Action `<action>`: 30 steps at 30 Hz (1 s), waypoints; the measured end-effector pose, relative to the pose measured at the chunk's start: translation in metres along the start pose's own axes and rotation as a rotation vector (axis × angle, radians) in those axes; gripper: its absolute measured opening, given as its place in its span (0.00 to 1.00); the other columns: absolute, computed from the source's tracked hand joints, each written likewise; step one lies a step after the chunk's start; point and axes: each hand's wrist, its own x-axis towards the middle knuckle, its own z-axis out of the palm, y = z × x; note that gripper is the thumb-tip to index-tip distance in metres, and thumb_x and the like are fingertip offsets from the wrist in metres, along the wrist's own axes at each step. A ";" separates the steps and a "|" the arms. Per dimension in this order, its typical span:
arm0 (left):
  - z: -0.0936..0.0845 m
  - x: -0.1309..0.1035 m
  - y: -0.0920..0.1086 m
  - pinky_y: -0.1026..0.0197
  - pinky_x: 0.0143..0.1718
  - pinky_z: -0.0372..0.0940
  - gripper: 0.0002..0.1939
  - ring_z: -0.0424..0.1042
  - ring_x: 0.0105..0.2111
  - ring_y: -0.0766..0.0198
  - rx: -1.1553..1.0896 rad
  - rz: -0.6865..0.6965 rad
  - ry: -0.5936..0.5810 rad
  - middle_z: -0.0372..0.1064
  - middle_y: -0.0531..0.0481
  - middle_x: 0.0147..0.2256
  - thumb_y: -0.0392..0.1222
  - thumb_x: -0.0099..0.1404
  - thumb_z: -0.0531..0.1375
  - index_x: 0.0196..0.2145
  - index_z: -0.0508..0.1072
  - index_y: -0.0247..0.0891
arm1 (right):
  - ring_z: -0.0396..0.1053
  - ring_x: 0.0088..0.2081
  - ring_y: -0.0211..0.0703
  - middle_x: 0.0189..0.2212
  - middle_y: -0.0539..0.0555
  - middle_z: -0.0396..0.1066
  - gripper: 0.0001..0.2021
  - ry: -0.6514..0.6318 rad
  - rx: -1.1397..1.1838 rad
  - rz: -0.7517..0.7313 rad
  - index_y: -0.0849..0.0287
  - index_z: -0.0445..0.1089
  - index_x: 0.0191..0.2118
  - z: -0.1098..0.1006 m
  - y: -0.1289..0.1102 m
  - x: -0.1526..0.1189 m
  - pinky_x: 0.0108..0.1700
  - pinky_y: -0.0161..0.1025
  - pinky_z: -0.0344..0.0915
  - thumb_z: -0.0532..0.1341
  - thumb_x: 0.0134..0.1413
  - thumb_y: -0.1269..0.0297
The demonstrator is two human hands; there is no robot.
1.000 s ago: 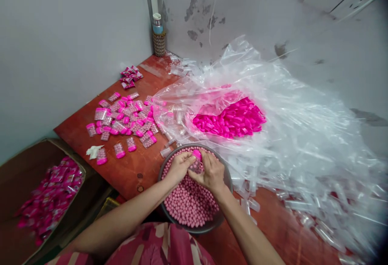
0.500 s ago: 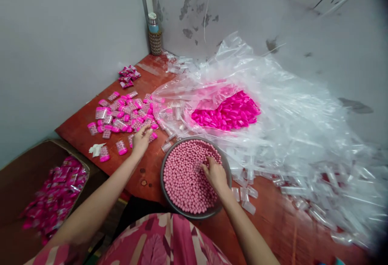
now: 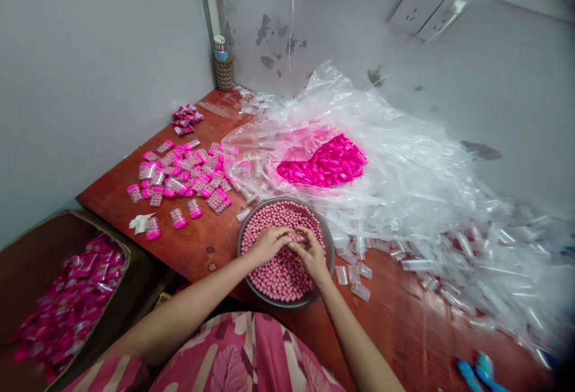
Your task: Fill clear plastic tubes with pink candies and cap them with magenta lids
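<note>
1. Surface (image 3: 386, 332): red, spanning centre to lower right. Its near edge runs close to the wearer's patterned clothing (image 3: 229, 362).
2. Plastic bag (image 3: 404, 158): clear, crumpled, right of centre, gaping around bright pink pieces (image 3: 332, 164). Judged risk: its loose folds lie right beside the bowl; a snag could drag the pink pieces onto the beads.
3. Bowl (image 3: 291, 304): dark, round, lower centre, at the near edge. Judged risk: a forearm pressing on the rim could tip it and send beads rolling off.
4. Left hand (image 3: 269, 243): over the bowl's middle, fingers reaching toward the other hand. Grip: cannot tell whether it is clamped on anything; fingertips overlap the pink background.
5. Right hand (image 3: 313, 255): over the bowl's right half, thumb and fingers curled inward, near the left fingertips. Grip: cannot tell here either; any small clear item between the hands does not resolve. Judged risk: a loose pinch could drop a piece among the beads.
6. Filled containers (image 3: 219, 200): clear, pink-capped, heaped left of centre.
7. Beads (image 3: 278, 278): inside the bowl, under both hands. Appearance: dusty pink, round, fairly uniform, densely packed, with a slight sheen; smooth-looking, so probably quick to roll.
</note>
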 end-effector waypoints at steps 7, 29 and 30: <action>-0.009 0.003 0.009 0.63 0.40 0.59 0.13 0.67 0.37 0.63 -0.167 -0.047 -0.070 0.71 0.49 0.36 0.41 0.57 0.53 0.37 0.71 0.36 | 0.68 0.34 0.38 0.35 0.52 0.69 0.11 -0.048 -0.319 -0.130 0.56 0.65 0.40 -0.012 -0.021 -0.006 0.35 0.34 0.65 0.55 0.50 0.62; -0.031 0.034 -0.001 0.66 0.28 0.60 0.14 0.63 0.27 0.67 -0.736 -0.340 0.052 0.66 0.50 0.28 0.48 0.54 0.57 0.34 0.71 0.35 | 0.60 0.46 0.49 0.41 0.61 0.66 0.14 0.138 -1.444 -0.066 0.62 0.64 0.44 -0.111 -0.042 0.265 0.40 0.42 0.58 0.46 0.54 0.72; -0.032 0.036 -0.001 0.66 0.28 0.60 0.15 0.63 0.27 0.67 -0.740 -0.351 0.061 0.66 0.50 0.28 0.49 0.54 0.57 0.34 0.71 0.35 | 0.60 0.45 0.50 0.40 0.62 0.66 0.14 0.103 -1.472 -0.061 0.63 0.65 0.42 -0.111 -0.039 0.273 0.40 0.43 0.58 0.45 0.54 0.73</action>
